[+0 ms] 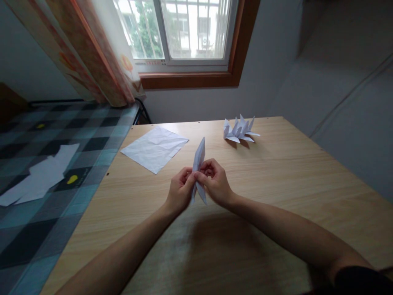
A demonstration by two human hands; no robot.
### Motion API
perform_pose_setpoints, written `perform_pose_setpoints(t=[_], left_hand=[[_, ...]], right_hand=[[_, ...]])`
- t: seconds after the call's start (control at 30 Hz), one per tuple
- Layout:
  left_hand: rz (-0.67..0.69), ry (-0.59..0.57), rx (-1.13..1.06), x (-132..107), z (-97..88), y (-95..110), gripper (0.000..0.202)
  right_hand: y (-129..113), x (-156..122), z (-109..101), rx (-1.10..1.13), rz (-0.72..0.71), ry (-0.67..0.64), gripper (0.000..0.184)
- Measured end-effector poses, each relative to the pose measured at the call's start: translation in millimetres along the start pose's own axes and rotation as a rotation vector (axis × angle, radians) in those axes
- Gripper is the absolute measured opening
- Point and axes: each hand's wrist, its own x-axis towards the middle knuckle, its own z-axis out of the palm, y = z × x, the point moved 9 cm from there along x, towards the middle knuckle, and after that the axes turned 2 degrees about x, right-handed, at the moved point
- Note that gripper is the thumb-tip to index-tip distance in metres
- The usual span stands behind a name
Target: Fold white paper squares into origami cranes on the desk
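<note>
White folded paper (199, 155) stands at mid-frame, pinched by the left hand (180, 189) and right hand (218, 182) together. On the tabletop (285, 176), a creased sheet (156, 148) lies left of centre, spiky paper pieces (236, 130) right of centre.

Barred window (196, 32) with brown frame (190, 81), orange-patterned curtain (95, 53), checked cloth (101, 123), thin cable (351, 93) along wall (353, 139)
</note>
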Motion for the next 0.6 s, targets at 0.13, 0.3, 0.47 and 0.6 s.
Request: perform_pose_setpoints(t=[0.13, 0.3, 0.47, 0.6], left_hand=[[0.022, -0.016, 0.038, -2.4, 3.4, 4.9, 0.041], [0.019, -0.029, 0.053, -4.2, 5.8, 7.7, 0.039], [-0.005, -0.018, -0.011, -5.4, 4.5, 4.6, 0.04], [-0.027, -0.017, -0.049, -6.0, 4.0, 3.3, 0.041]], right_hand=[[-3.4, 0.7, -2.3, 0.003, 0.003, 0.032, 0.024], [-4.2, 1.2, -3.9, 0.014, 0.004, 0.049, 0.023], [-0.6, 4.3, -3.1, 0.078, 0.018, 0.032, 0.023], [-1.1, 5.6, -1.9, 0.089, 0.018, 0.014, 0.025]])
